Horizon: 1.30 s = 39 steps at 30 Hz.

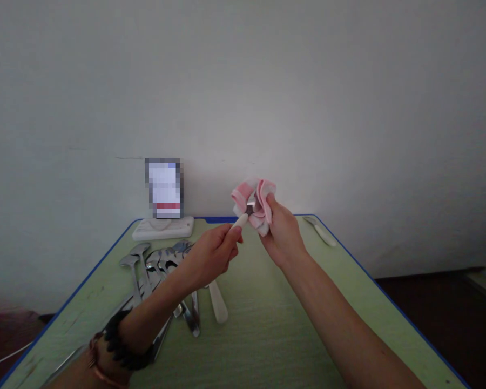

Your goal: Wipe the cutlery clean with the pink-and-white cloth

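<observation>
My left hand (pixel 218 249) is closed around the white handle of a piece of cutlery (pixel 240 221). The cutlery's metal end is partly inside a pink and white cloth (pixel 266 201), so its exact kind is hidden. Held up over the far part of the table, the cloth is bunched in my right hand (pixel 284 229), which is closed on it around that metal end. Below my left forearm lies a pile of metal cutlery, with spoons (pixel 140 249) and a white handle (pixel 217 303) showing; the forearm covers part of it.
The green table (pixel 259 335) has a blue edge and stands against a grey wall. A blurred-out phone (pixel 164 189) stands on a white base (pixel 164 228) at the far left. Near the right edge lies a single white-handled utensil (pixel 322 232).
</observation>
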### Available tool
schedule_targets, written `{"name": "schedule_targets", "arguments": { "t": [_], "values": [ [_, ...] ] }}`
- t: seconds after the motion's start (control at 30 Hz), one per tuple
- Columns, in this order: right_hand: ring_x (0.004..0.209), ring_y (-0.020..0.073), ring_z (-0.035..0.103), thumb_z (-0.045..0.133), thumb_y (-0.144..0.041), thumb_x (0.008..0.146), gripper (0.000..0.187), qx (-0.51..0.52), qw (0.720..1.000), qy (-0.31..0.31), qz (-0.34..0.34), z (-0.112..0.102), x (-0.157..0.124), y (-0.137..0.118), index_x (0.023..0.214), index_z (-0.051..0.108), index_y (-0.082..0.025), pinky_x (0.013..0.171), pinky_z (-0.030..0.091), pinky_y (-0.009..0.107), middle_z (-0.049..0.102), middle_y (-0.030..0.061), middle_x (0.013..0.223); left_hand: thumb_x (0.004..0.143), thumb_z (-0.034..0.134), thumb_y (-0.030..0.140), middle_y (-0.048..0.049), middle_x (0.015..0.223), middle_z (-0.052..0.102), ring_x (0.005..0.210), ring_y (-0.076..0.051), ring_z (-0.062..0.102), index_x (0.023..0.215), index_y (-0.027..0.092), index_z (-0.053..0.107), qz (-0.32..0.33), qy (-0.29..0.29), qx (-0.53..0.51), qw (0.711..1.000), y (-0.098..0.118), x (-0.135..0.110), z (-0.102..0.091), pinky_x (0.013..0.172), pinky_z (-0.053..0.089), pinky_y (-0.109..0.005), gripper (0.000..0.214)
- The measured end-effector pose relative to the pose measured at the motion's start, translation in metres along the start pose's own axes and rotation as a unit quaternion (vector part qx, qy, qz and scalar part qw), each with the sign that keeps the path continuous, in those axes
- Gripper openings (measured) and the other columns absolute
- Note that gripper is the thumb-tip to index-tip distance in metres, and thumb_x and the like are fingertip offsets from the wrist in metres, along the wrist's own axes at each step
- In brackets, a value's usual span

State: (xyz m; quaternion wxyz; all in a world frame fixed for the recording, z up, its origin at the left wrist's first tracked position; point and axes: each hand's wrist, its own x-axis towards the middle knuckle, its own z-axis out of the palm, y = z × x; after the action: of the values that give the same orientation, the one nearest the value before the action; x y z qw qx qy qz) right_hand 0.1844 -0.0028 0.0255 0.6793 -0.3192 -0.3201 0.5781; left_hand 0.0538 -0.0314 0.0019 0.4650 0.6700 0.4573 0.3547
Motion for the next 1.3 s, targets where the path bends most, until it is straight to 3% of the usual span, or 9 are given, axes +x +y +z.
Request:
{"name": "schedule_targets", "arguments": {
  "t": [0.13, 0.27, 0.43, 0.7, 0.8, 0.93, 1.1, 1.3],
  "values": [
    [0.061, 0.0133, 0.055, 0.047, -0.028, 0.084, 0.020, 0.034, 0.999, 0.018, 0.021, 0.000, 0.003, -0.005, 0.078, 0.062, -0.018, 0.057, 0.042, 0.025, 0.063, 0.0002, 0.067, 0.088, 0.032, 0.052, 0.0092, 0.050, 0.036, 0.033, -0.005, 0.032, 0.077, 0.020, 0.045, 0.008, 0.016, 0.012, 1.000, 0.001, 0.000, -0.001, 0.033, 0.025, -0.016, 0.037],
    [0.054, 0.0116, 0.049, 0.051, -0.032, 0.081, 0.019, 0.025, 0.993, -0.070, 0.096, 0.002, -0.001, 0.001, 0.074, 0.059, -0.017, 0.053, 0.040, 0.024, 0.058, -0.0015, 0.061, 0.089, 0.029, 0.050, 0.0082, 0.049, 0.039, 0.035, -0.006, 0.033, 0.074, 0.019, 0.046, 0.028, 0.012, 0.058, 0.998, 0.001, -0.001, 0.001, 0.037, 0.026, -0.017, 0.038],
    [0.051, 0.0097, 0.045, 0.066, -0.035, 0.070, 0.021, -0.039, 0.989, -0.128, 0.070, -0.001, -0.006, 0.013, 0.070, 0.058, -0.016, 0.049, 0.036, 0.023, 0.057, -0.0024, 0.058, 0.090, 0.029, 0.042, 0.0062, 0.049, 0.042, 0.040, -0.009, 0.036, 0.070, 0.020, 0.044, 0.039, 0.004, 0.119, 0.992, -0.002, -0.001, 0.002, 0.041, 0.027, -0.019, 0.033],
    [0.057, 0.0111, 0.053, 0.069, -0.040, 0.065, 0.028, -0.080, 0.989, -0.115, 0.052, -0.006, -0.003, 0.022, 0.073, 0.064, -0.013, 0.055, 0.039, 0.023, 0.064, 0.0020, 0.063, 0.089, 0.030, 0.034, 0.0027, 0.052, 0.048, 0.044, -0.013, 0.043, 0.068, 0.021, 0.042, 0.045, -0.018, 0.198, 0.979, -0.001, -0.001, 0.004, 0.047, 0.028, -0.024, 0.027],
    [0.055, 0.0112, 0.053, 0.066, -0.044, 0.068, 0.030, -0.054, 0.994, -0.063, 0.064, -0.010, 0.003, 0.021, 0.069, 0.063, -0.014, 0.053, 0.040, 0.024, 0.063, 0.0015, 0.062, 0.090, 0.028, 0.035, 0.0018, 0.051, 0.050, 0.046, -0.014, 0.046, 0.067, 0.021, 0.042, 0.041, -0.029, 0.236, 0.970, 0.005, -0.004, 0.004, 0.049, 0.028, -0.025, 0.030],
    [0.053, 0.0100, 0.052, 0.064, -0.035, 0.071, 0.019, 0.000, 0.996, 0.012, 0.088, -0.014, 0.010, 0.017, 0.068, 0.061, -0.016, 0.052, 0.042, 0.023, 0.062, -0.0018, 0.061, 0.090, 0.029, 0.035, 0.0009, 0.053, 0.052, 0.048, -0.014, 0.048, 0.066, 0.021, 0.043, 0.041, -0.031, 0.265, 0.963, 0.009, -0.007, 0.006, 0.051, 0.029, -0.025, 0.031],
    [0.059, 0.0113, 0.055, 0.064, -0.041, 0.071, 0.025, 0.032, 0.998, -0.032, 0.032, -0.008, 0.005, 0.030, 0.075, 0.063, -0.017, 0.057, 0.043, 0.024, 0.065, 0.0001, 0.069, 0.090, 0.027, 0.037, 0.0025, 0.051, 0.048, 0.046, -0.014, 0.044, 0.064, 0.021, 0.040, 0.033, -0.026, 0.239, 0.970, 0.004, -0.005, 0.004, 0.049, 0.028, -0.024, 0.032],
    [0.050, 0.0099, 0.044, 0.058, -0.054, 0.073, 0.039, -0.087, 0.992, -0.086, 0.001, -0.008, -0.003, 0.050, 0.070, 0.060, -0.016, 0.048, 0.034, 0.023, 0.058, -0.0005, 0.059, 0.087, 0.028, 0.029, 0.0023, 0.049, 0.047, 0.046, -0.014, 0.045, 0.059, 0.021, 0.038, 0.012, -0.028, 0.213, 0.977, -0.004, 0.002, 0.002, 0.050, 0.029, -0.025, 0.031]
  ]
}}
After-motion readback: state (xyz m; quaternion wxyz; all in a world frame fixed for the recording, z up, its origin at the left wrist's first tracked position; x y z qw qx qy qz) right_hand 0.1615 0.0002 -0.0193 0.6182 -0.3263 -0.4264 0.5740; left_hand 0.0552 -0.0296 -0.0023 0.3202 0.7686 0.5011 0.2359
